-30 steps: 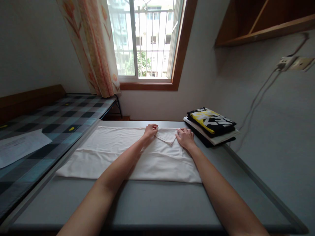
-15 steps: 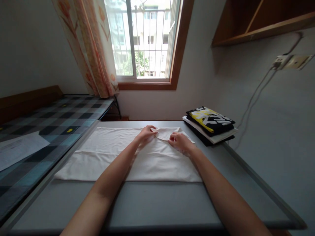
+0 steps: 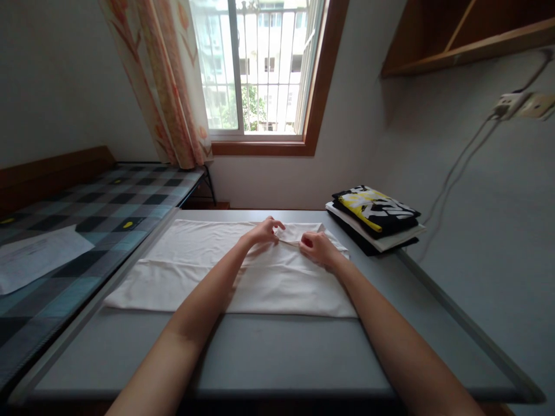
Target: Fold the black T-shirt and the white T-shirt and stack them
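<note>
A white T-shirt (image 3: 286, 289) lies flat on the table, spread wide with a long fold line running across it. My left hand (image 3: 263, 232) is at its far right part, thumb and fingertips closed on a cloth edge, with the index finger curved up. A short way to the right, my right hand (image 3: 318, 248) is closed with curled fingers on the same edge. Between the two hands the edge runs almost straight. Part of the cloth is hidden beneath my forearms.
On the grey table (image 3: 269, 352), a stack of folded clothes (image 3: 375, 216) sits at the back right. A bed with a checked cover (image 3: 143, 190) and a paper sheet (image 3: 41, 254) is at left. Cables (image 3: 459, 156) hang along the right wall under a wooden shelf (image 3: 468, 49).
The view has shifted slightly. Both hands stay at the same cloth edge; my left index finger is lifted a little and my right fingers look more curled.
</note>
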Demonstrator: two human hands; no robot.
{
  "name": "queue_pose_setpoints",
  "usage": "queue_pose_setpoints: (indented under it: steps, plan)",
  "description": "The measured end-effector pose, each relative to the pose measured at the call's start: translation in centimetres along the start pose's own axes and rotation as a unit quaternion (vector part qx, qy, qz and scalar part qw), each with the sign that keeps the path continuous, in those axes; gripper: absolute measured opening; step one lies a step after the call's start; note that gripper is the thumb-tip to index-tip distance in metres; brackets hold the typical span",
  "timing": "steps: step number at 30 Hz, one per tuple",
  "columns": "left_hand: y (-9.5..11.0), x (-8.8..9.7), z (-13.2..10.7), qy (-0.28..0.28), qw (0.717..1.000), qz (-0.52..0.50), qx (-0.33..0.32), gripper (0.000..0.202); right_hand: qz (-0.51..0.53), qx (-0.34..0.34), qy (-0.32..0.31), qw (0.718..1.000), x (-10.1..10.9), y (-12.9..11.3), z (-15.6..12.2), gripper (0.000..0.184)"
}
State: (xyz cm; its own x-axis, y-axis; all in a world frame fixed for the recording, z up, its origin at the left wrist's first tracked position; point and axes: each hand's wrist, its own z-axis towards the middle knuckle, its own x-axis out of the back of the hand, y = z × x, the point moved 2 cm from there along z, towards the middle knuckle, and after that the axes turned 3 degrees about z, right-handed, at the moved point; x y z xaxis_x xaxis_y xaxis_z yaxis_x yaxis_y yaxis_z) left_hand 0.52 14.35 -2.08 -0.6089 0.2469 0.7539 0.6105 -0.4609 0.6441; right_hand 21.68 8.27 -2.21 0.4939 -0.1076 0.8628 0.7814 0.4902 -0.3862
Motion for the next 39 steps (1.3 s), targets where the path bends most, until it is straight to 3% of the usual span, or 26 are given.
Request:
queue_pose_setpoints:
  steps: [4,7,13,16,22,25,30,35,39]
  plan:
    - [0.4,0.0,0.1,0.05,0.996,0.061,-0.039,0.038,0.019,0.006,0.04,0.999,0.3,0.0,0.2,0.021]
    - [0.5,0.7,0.2,0.062,0.993,0.094,-0.047,0.032,0.017,0.034,0.036,0.999,0.4,-0.6,0.2,0.02]
    - [0.1,1.4,0.0,-0.042,0.993,0.111,0.014,0.029,0.024,0.038,-0.013,0.999,-0.4,-1.6,-0.2,0.018]
    - [0.3,1.2,-0.1,-0.062,0.993,0.097,0.004,0.02,0.035,0.03,-0.033,0.998,-0.6,-1.4,-0.1,0.023]
    - [1.5,-0.4,0.0,0.074,0.982,0.157,-0.07,0.03,-0.082,-0.042,0.065,0.994,-0.3,0.2,0.2,0.04]
    - [1.5,-2.3,-0.1,0.066,0.975,0.185,-0.101,0.043,-0.14,-0.085,0.008,0.986,-0.9,1.1,0.0,0.055]
    - [0.7,-4.2,-0.6,-0.006,0.975,0.218,-0.051,0.053,-0.157,-0.149,-0.116,0.969,-1.6,2.0,-0.3,0.069]
    - [0.3,-3.8,-0.6,0.023,0.976,0.218,0.005,0.061,-0.156,-0.16,-0.126,0.967,-1.6,2.2,-0.2,0.069]
    - [-1.8,-1.9,-1.0,0.05,0.972,0.216,0.076,0.056,-0.155,-0.161,-0.121,0.967,-1.7,2.3,-0.2,0.07]
